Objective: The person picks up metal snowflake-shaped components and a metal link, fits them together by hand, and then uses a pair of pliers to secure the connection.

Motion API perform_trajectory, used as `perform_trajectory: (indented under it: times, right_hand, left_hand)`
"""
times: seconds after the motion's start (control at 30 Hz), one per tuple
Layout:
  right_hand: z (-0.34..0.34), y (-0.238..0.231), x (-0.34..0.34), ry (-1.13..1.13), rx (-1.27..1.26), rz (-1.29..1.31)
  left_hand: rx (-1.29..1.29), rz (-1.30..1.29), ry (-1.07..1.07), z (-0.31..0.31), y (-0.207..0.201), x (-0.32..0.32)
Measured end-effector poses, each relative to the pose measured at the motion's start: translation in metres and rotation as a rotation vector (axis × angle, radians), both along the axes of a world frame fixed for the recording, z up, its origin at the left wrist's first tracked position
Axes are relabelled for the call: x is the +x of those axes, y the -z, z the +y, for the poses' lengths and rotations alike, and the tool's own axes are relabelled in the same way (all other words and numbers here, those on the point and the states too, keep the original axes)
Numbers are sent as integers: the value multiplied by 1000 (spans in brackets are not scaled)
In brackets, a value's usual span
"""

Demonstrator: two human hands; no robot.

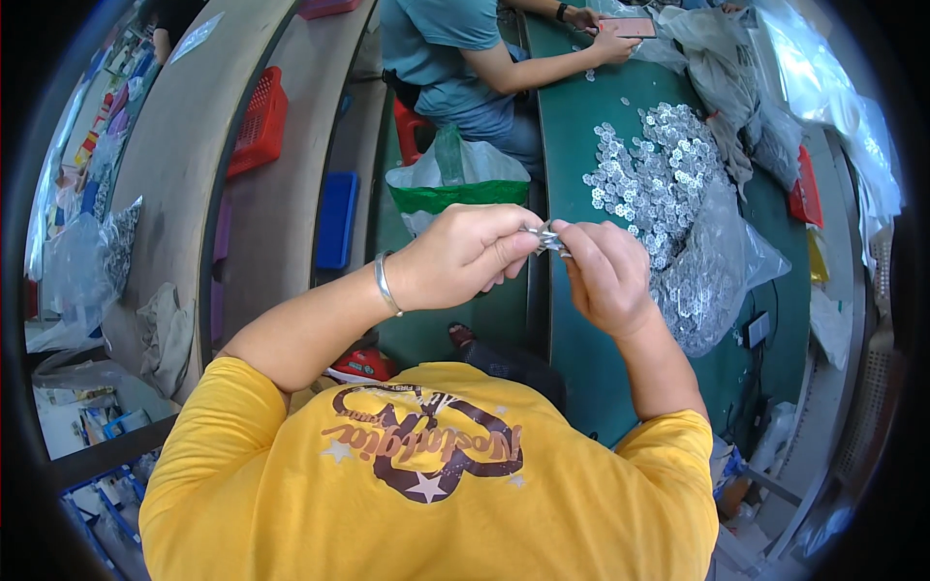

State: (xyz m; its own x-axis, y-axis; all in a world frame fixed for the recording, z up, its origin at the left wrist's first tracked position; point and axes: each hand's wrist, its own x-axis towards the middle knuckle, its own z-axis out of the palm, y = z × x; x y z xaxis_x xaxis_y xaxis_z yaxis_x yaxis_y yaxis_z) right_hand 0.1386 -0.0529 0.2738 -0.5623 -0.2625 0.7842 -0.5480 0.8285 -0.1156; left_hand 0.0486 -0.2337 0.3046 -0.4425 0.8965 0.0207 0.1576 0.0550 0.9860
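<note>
Both hands meet in front of my chest, above the near edge of the green table [586, 387]. My left hand [470, 254], with a silver bangle at its wrist, pinches some small silvery metal pieces [548, 238] between thumb and fingers. From the other side my right hand [610, 271] grips the same pieces with its fingertips. Their exact shape is mostly hidden by the fingers. Just beyond my right hand spreads a heap of flat, flower-shaped silver metal pieces [668, 160], partly in or under a clear plastic bag [712, 266].
Across the table a person in a blue-grey shirt [441, 58] holds a phone [628, 28]. A white and green sack [460, 184] stands on the floor. Shelves at left carry a red basket [262, 121] and a blue bin [336, 221]. A red tray [805, 189] sits at right.
</note>
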Motion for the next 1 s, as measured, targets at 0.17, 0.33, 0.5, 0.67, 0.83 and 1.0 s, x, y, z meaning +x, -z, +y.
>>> perform_trajectory:
  times: [0.17,0.33,0.5,0.67,0.83,1.0]
  right_hand:
    - [-4,-17,6,-19,47,-28]
    - [-5,-24,4,-55,38,-33]
    - [-10,-24,2,-95,-200,-117]
    - [-10,-32,8,-96,-286,-355]
    - [-18,-28,11,-48,-358,-386]
    - [-26,-25,14,30,-403,-417]
  left_hand:
    - [213,512,15,-1,-1,0]
    - [159,402,0,-3,-8,1]
    - [132,218,-34,-4,-9,4]
    - [40,125,-40,-5,-16,7]
    - [-2,51,-63,-5,-16,12]
    - [37,-82,-96,-6,-12,15]
